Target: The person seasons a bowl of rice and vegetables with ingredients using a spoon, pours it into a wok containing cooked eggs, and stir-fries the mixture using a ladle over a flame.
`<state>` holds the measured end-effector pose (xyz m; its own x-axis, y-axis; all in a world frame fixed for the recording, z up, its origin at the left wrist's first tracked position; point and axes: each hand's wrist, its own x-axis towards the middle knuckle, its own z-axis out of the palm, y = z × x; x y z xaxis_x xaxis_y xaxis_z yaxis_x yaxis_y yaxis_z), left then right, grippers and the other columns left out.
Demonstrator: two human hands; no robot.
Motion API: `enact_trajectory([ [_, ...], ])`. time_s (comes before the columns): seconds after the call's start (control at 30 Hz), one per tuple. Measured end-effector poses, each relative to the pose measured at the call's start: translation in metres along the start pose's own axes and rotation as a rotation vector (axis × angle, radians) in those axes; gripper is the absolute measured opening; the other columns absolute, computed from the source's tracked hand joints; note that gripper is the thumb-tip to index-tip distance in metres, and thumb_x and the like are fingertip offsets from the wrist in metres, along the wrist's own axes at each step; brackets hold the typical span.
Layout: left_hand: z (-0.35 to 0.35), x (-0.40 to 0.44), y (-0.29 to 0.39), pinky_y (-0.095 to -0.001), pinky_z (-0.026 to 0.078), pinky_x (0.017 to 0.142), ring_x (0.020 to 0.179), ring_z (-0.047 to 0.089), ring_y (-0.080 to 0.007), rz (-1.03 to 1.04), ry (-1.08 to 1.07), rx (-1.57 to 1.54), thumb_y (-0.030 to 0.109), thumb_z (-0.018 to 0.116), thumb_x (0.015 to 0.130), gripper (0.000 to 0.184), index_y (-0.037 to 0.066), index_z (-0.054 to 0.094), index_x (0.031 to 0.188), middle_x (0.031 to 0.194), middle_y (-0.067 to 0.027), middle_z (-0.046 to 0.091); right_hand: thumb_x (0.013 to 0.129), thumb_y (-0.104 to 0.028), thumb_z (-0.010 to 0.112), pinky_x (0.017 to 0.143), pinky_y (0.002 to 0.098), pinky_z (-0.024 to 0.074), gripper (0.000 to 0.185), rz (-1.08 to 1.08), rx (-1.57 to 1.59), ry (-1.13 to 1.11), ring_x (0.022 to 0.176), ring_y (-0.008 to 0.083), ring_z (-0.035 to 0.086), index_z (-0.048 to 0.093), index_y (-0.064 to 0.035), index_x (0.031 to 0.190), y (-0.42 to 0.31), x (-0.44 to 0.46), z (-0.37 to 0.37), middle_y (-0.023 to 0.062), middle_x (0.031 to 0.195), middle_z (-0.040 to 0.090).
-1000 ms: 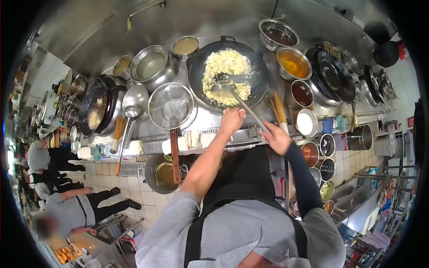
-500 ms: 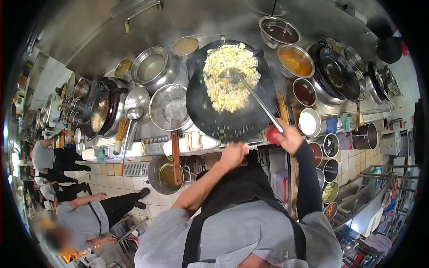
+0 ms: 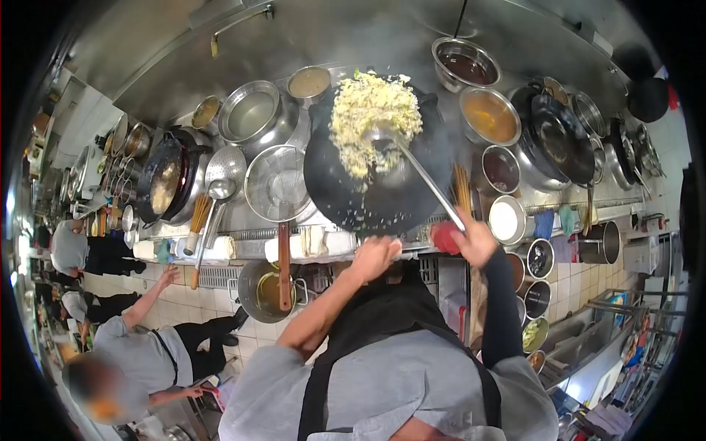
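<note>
Stainless steel, dulled by haze, is noted on the back wall [image 3: 331, 40] and on the cooking counter below it. A dark, round, smooth-sided wok [image 3: 393, 202] is positioned at the centre, its near edge close to the wearer's apron. Crumbly, pale yellow and white food [image 3: 375, 110] with green flecks is massed in its far half; loose grains are scattered nearer. The metal ladle [image 3: 432, 180] is held in the right hand [image 3: 476, 241], with fingers closed around the handle's near end; its rounded bowl is set against the food, well beyond the grip. The left hand [image 3: 375, 257] is curled at the wok's near edge, a whitish material seen by its fingertips; whether the edge is gripped cannot be told. A red object [image 3: 445, 239] is sited just beside the right hand. To the left, a round wire-mesh strainer [image 3: 276, 184] with a wooden handle is observed.
</note>
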<state>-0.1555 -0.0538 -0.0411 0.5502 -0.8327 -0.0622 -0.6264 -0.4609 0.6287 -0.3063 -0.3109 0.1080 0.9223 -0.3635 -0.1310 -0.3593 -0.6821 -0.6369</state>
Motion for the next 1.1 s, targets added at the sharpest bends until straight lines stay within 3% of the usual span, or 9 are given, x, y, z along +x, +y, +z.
enact_trajectory([
  [0.2, -0.058, 0.077, 0.008, -0.0539, 0.05, 0.084, 0.093, 0.06, -0.0447, 0.032, 0.106, -0.055, 0.04, 0.058, 0.106, 0.037, 0.004, 0.065, 0.098, 0.094, -0.0208, 0.069, 0.091, -0.009, 0.073, 0.093, 0.0411, 0.055, 0.058, 0.039, 0.176, -0.296, 0.103, 0.034, 0.073, 0.056, 0.0011, 0.146, 0.013, -0.067, -0.106, 0.0252, 0.117, 0.071],
  [0.33, -0.027, 0.106, -0.019, -0.053, 0.049, 0.085, 0.095, 0.06, -0.0447, 0.019, 0.116, -0.027, 0.036, 0.056, 0.108, 0.035, 0.004, 0.064, 0.097, 0.095, -0.0213, 0.069, 0.089, -0.016, 0.07, 0.085, 0.0516, 0.0554, 0.048, -0.043, -0.157, -0.149, 0.097, 0.0496, 0.069, 0.06, 0.0044, 0.132, 0.083, 0.034, 0.005, 0.0333, 0.099, 0.071],
  [0.37, -0.025, 0.104, -0.019, -0.053, 0.049, 0.086, 0.095, 0.06, -0.0447, 0.019, 0.122, -0.015, 0.036, 0.056, 0.108, 0.035, 0.003, 0.063, 0.097, 0.095, -0.0214, 0.069, 0.092, -0.016, 0.07, 0.081, 0.0514, 0.0557, 0.047, -0.127, -0.045, -0.004, 0.087, 0.0443, 0.072, 0.059, 0.0061, 0.132, 0.115, 0.063, 0.045, 0.0297, 0.093, 0.072],
  [0.4, -0.026, 0.11, -0.019, -0.053, 0.048, 0.086, 0.095, 0.06, -0.0446, 0.026, 0.137, -0.002, 0.035, 0.055, 0.108, 0.035, 0.003, 0.063, 0.097, 0.095, -0.0216, 0.069, 0.096, -0.017, 0.068, 0.057, 0.0419, 0.0516, 0.05, 0.09, 0.297, -0.155, 0.063, 0.0252, 0.065, 0.054, 0.0037, 0.14, 0.09, 0.075, 0.038, 0.0131, 0.076, 0.065],
  [0.47, -0.018, 0.116, -0.027, -0.0525, 0.048, 0.087, 0.096, 0.06, -0.0441, 0.031, 0.17, -0.002, 0.035, 0.055, 0.109, 0.035, 0.003, 0.063, 0.096, 0.095, -0.0211, 0.069, 0.099, -0.016, 0.066, 0.046, 0.0355, 0.0451, 0.051, 0.336, 0.783, -0.113, 0.057, 0.0137, 0.057, 0.05, -0.0009, 0.145, 0.073, 0.084, 0.044, 0.0039, 0.072, 0.057],
  [0.6, -0.003, 0.118, -0.034, -0.0514, 0.047, 0.09, 0.097, 0.061, -0.0432, 0.042, 0.223, 0.072, 0.033, 0.056, 0.108, 0.032, 0.004, 0.064, 0.096, 0.096, -0.0194, 0.068, 0.1, -0.015, 0.063, 0.039, 0.036, 0.0417, 0.036, 0.293, 0.599, 0.229, 0.049, 0.0153, 0.053, 0.049, -0.0045, 0.132, 0.052, 0.129, 0.128, 0.0056, 0.07, 0.055],
  [0.73, -0.002, 0.119, -0.032, -0.0515, 0.047, 0.093, 0.102, 0.061, -0.0402, -0.023, 0.215, 0.087, 0.032, 0.058, 0.106, 0.029, 0.005, 0.066, 0.098, 0.1, -0.0166, 0.068, 0.102, -0.014, 0.061, 0.037, 0.0344, 0.0403, 0.018, 0.331, 0.938, -0.104, 0.047, 0.0154, 0.054, 0.048, -0.0048, 0.111, -0.001, 0.172, 0.127, 0.0069, 0.073, 0.056],
  [1.03, -0.005, 0.107, 0.0, -0.0536, 0.046, 0.1, 0.113, 0.058, -0.0337, -0.044, 0.535, 0.282, 0.03, 0.063, 0.101, 0.023, 0.008, 0.07, 0.105, 0.104, -0.0093, 0.068, 0.108, -0.016, 0.057, 0.037, 0.0264, 0.0357, 0.034, 0.302, 0.927, -0.202, 0.055, 0.0068, 0.049, 0.053, -0.0075, 0.141, -0.055, 0.064, -0.005, 0.0008, 0.08, 0.053],
  [1.1, 0.007, 0.108, -0.006, -0.0529, 0.048, 0.097, 0.112, 0.059, -0.0338, -0.106, 0.456, 0.201, 0.029, 0.063, 0.101, 0.023, 0.008, 0.07, 0.105, 0.104, -0.0093, 0.068, 0.108, -0.016, 0.055, 0.04, 0.0265, 0.0371, 0.038, 0.45, 1.367, -0.466, 0.054, 0.0077, 0.048, 0.049, -0.0097, 0.146, 0.009, 0.097, 0.034, -0.0002, 0.075, 0.051],
])
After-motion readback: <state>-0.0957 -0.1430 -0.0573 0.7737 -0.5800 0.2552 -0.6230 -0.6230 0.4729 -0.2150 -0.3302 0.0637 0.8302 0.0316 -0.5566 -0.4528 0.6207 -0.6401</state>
